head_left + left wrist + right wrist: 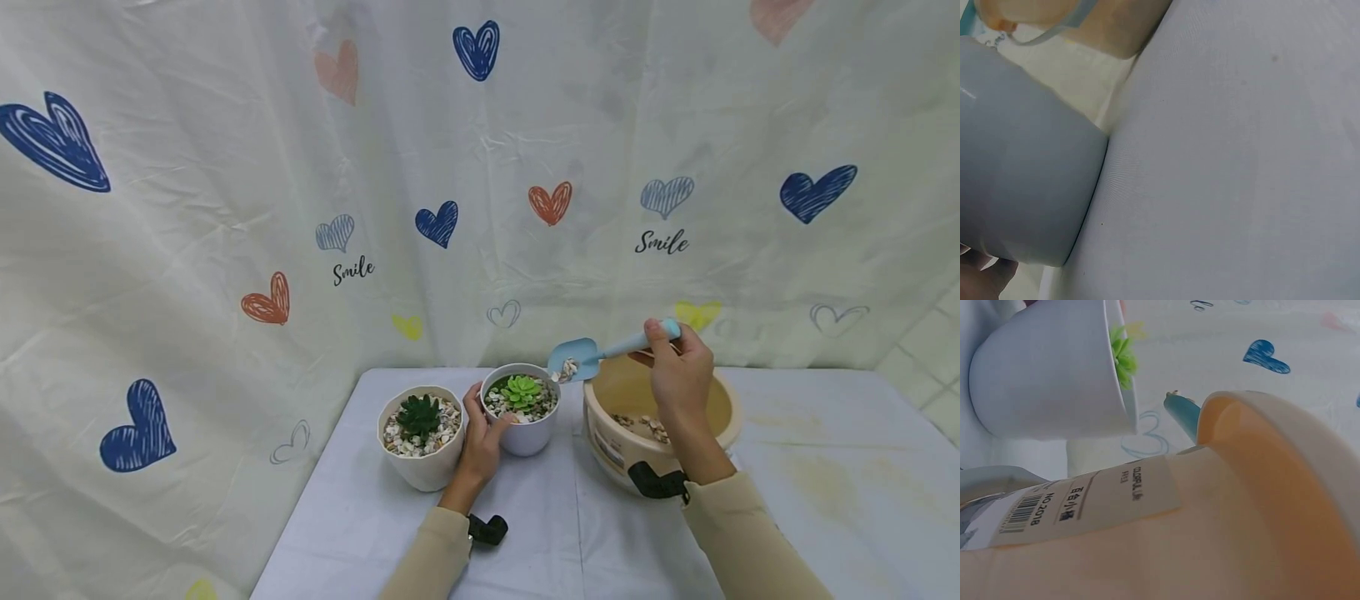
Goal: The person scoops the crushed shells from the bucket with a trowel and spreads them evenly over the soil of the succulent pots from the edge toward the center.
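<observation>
My left hand [480,442] grips a small white flowerpot [525,439] at its left side, thumb over the front rim. A light green succulent [521,390] sits among pebbles in it. The pot's wall [1029,150] fills the left of the left wrist view, with fingertips [988,278] below. In my right hand [682,375] is the handle of a light blue trowel [581,354], its blade bearing pebbles [567,369] at the pot's right rim. The right wrist view shows the blade's tip [1182,414] past the rim of a beige bucket [1147,562].
Left of my left hand stands a cream flowerpot [423,473] with a dark green succulent [419,417] and pebbles. Beneath my right hand, the beige bucket has more pebbles [654,429] at its bottom. A white cloth [540,533] covers the table; a heart-patterned curtain [480,133] hangs behind.
</observation>
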`<state>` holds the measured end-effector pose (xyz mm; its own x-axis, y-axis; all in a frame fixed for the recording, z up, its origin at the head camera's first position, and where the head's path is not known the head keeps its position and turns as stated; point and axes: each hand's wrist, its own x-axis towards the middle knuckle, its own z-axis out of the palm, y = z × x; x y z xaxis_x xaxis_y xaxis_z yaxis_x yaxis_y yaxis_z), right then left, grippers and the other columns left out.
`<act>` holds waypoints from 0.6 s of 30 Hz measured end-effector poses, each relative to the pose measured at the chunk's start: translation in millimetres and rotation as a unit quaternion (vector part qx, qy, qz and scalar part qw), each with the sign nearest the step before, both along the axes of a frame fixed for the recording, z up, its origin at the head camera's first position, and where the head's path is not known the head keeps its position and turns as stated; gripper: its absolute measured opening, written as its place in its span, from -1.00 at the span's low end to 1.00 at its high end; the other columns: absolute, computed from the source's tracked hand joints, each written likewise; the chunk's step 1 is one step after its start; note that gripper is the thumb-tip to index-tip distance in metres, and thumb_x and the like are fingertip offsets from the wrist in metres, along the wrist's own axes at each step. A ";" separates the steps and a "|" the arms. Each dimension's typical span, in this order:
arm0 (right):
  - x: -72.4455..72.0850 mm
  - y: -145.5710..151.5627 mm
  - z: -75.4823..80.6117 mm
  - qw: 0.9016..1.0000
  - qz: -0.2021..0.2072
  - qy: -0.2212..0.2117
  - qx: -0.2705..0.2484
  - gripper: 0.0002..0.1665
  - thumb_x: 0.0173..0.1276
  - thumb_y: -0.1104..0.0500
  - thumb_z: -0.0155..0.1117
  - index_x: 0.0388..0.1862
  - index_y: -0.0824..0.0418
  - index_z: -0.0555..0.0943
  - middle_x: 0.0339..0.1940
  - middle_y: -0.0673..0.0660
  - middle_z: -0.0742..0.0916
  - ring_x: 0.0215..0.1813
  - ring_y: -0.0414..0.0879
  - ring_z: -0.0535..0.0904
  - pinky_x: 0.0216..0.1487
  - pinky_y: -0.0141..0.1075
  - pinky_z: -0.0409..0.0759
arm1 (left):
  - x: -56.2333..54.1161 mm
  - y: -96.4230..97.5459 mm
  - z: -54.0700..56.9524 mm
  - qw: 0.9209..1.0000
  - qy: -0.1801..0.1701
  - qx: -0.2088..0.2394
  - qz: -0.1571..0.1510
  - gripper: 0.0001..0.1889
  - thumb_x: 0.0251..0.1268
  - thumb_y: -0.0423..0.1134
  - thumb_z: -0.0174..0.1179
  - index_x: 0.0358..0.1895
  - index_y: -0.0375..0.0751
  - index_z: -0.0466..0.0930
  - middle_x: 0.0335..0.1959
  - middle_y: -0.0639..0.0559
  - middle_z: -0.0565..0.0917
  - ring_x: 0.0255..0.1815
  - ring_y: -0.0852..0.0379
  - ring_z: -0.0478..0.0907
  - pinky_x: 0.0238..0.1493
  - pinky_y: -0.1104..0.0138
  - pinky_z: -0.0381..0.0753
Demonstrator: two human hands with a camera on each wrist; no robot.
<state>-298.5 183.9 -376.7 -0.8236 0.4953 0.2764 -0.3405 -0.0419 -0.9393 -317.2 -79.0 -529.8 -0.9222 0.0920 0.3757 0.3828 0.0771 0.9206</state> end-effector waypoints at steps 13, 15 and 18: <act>0.6 -1.9 1.8 1.000 0.002 0.004 0.011 -0.75 0.48 0.02 0.30 -0.17 0.20 0.62 -0.23 0.03 0.65 -0.27 -0.24 0.70 -0.23 -0.44 0.72 | 4.0 -0.1 3.0 0.997 -0.013 -0.058 0.047 -0.34 0.56 -0.12 -0.32 0.68 0.20 -0.17 0.69 -0.04 0.01 0.70 -0.01 -0.06 0.64 -0.12 -0.04; 0.1 -2.4 1.1 1.000 0.002 0.007 0.019 -0.76 0.48 0.02 0.30 -0.17 0.18 0.62 -0.21 0.03 0.65 -0.26 -0.26 0.71 -0.20 -0.44 0.72 | 3.5 0.2 3.2 0.997 -0.013 -0.054 0.045 -0.35 0.58 -0.12 -0.35 0.68 0.19 -0.18 0.70 -0.03 -0.01 0.71 0.00 -0.10 0.65 -0.11 -0.08; -0.7 -3.1 0.0 1.000 0.004 0.013 0.027 -0.78 0.49 0.03 0.30 -0.16 0.17 0.62 -0.18 0.01 0.66 -0.22 -0.26 0.72 -0.17 -0.43 0.72 | 4.2 0.9 4.2 0.998 -0.016 -0.052 0.045 -0.37 0.60 -0.10 -0.38 0.68 0.21 -0.18 0.70 -0.02 0.00 0.72 0.01 -0.11 0.65 -0.11 -0.10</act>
